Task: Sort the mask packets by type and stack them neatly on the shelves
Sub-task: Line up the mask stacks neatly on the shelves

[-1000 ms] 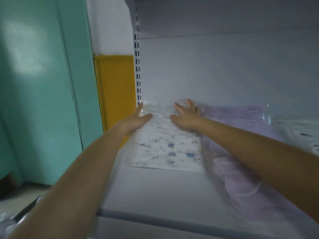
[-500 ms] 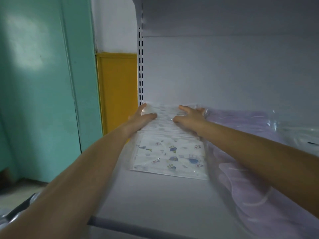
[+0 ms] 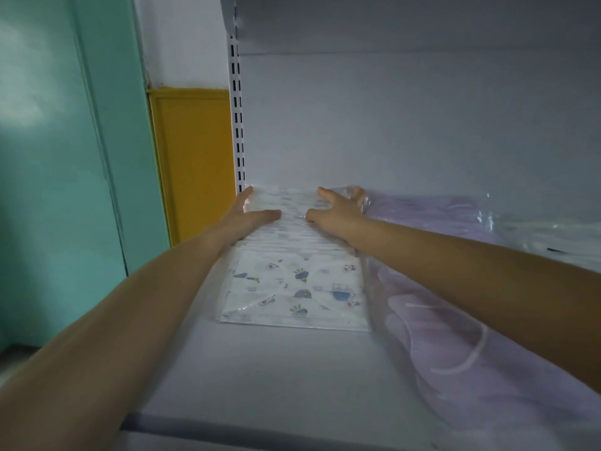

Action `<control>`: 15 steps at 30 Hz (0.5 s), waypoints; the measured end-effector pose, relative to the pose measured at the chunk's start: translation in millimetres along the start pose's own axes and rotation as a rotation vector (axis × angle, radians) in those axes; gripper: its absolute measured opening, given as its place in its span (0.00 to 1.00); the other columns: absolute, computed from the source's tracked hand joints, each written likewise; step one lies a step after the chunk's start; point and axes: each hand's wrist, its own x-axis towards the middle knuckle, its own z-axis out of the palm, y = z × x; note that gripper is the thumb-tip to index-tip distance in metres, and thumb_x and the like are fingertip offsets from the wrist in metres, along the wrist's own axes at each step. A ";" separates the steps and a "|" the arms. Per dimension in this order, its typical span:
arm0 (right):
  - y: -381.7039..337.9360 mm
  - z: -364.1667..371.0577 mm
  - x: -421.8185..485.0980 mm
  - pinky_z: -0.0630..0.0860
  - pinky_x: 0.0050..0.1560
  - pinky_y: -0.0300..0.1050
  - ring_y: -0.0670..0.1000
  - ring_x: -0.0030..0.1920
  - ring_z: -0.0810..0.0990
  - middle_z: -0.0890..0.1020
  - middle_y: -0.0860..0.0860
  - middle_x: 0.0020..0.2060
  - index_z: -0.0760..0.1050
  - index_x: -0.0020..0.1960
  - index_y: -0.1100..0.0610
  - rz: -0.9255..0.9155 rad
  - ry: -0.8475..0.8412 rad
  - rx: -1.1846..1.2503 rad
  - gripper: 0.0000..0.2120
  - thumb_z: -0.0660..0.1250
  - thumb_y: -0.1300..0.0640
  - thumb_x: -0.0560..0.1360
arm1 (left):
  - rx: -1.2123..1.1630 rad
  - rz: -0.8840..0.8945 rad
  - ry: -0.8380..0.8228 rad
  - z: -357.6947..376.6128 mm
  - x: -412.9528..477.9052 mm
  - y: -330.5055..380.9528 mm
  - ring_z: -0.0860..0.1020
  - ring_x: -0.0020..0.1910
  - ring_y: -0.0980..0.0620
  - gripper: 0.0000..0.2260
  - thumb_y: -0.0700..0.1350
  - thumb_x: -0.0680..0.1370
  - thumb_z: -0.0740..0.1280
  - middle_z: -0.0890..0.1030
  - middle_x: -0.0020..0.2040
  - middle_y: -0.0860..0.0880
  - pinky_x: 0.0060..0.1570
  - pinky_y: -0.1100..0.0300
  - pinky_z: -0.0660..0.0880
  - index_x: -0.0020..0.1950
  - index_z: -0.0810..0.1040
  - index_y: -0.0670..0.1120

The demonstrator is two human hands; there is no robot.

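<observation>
Shelving of smooth white metal [image 3: 292,369] carries glossy film-wrapped lilac mask packets [image 3: 455,320] at 3 o'clock and a flat rectangular stack of cartoon-printed white mask packets [image 3: 292,288] at centre. Left hand [image 3: 247,216] and right hand [image 3: 338,213], fingers straight and unclenched, press its 12 o'clock end.

The shelf [image 3: 292,379] is bare in front of the printed mask packets [image 3: 292,288], so there is free reach from its front edge. A slotted upright [image 3: 237,125] blocks the left rear corner and the back panel [image 3: 390,125] closes the rear. Purple mask packets [image 3: 455,353] fill the right side and touch the printed stack, with clear packets [image 3: 536,229] beyond. An upper shelf [image 3: 390,21] limits the headroom.
</observation>
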 end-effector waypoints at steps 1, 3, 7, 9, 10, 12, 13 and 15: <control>0.3 -0.2 0.9 0.56 0.68 0.38 0.57 0.71 0.57 0.44 0.56 0.73 0.59 0.74 0.46 0.017 -0.006 0.019 0.30 0.64 0.51 0.75 | 0.004 -0.002 -0.001 1.0 0.3 1.4 0.63 0.71 0.47 0.38 0.55 0.73 0.70 0.56 0.77 0.49 0.56 0.59 0.64 0.76 0.52 0.57; 1.0 1.9 3.5 0.56 0.69 0.38 0.57 0.71 0.57 0.45 0.58 0.73 0.59 0.74 0.45 0.053 -0.004 0.059 0.31 0.66 0.51 0.74 | 0.006 0.000 -0.013 3.2 -0.9 4.1 0.63 0.71 0.48 0.38 0.54 0.73 0.70 0.56 0.76 0.49 0.56 0.60 0.64 0.77 0.50 0.56; 1.5 5.7 8.5 0.55 0.71 0.43 0.58 0.70 0.55 0.52 0.60 0.69 0.60 0.72 0.42 0.125 0.024 0.097 0.31 0.67 0.51 0.72 | 0.029 0.017 -0.026 7.6 -2.9 5.2 0.64 0.69 0.51 0.38 0.53 0.75 0.69 0.56 0.76 0.49 0.55 0.61 0.62 0.77 0.49 0.54; 1.7 4.6 11.8 0.56 0.72 0.45 0.59 0.71 0.54 0.52 0.61 0.70 0.60 0.72 0.42 0.140 0.017 0.107 0.31 0.67 0.52 0.72 | 0.020 0.025 -0.030 7.5 -4.9 6.6 0.65 0.65 0.53 0.37 0.53 0.74 0.69 0.57 0.76 0.49 0.54 0.61 0.63 0.77 0.50 0.54; 1.4 3.9 12.8 0.57 0.72 0.45 0.59 0.73 0.52 0.51 0.62 0.72 0.60 0.72 0.42 0.144 0.003 0.103 0.32 0.66 0.53 0.72 | 0.017 0.027 -0.031 6.9 -5.1 6.6 0.65 0.65 0.53 0.37 0.53 0.74 0.69 0.58 0.76 0.49 0.54 0.61 0.64 0.77 0.50 0.54; 1.0 2.5 12.8 0.65 0.67 0.43 0.58 0.74 0.49 0.49 0.63 0.73 0.59 0.73 0.41 0.153 -0.034 0.092 0.33 0.66 0.53 0.71 | 0.017 0.038 -0.028 6.6 -6.7 7.1 0.65 0.61 0.54 0.37 0.53 0.74 0.69 0.57 0.76 0.49 0.54 0.60 0.64 0.77 0.51 0.54; 2.2 1.8 14.0 0.73 0.57 0.41 0.58 0.73 0.55 0.51 0.63 0.73 0.59 0.72 0.41 0.158 -0.051 0.099 0.34 0.67 0.53 0.70 | 0.022 0.048 -0.023 7.0 -7.4 7.1 0.64 0.59 0.56 0.37 0.53 0.74 0.69 0.57 0.76 0.49 0.53 0.60 0.64 0.77 0.51 0.54; 5.4 -2.2 16.0 0.75 0.37 0.37 0.56 0.64 0.69 0.62 0.60 0.70 0.60 0.71 0.40 0.157 -0.079 0.128 0.35 0.69 0.52 0.68 | 0.030 0.062 -0.020 7.8 -7.4 7.0 0.63 0.59 0.56 0.36 0.54 0.74 0.69 0.57 0.76 0.50 0.53 0.60 0.64 0.76 0.52 0.54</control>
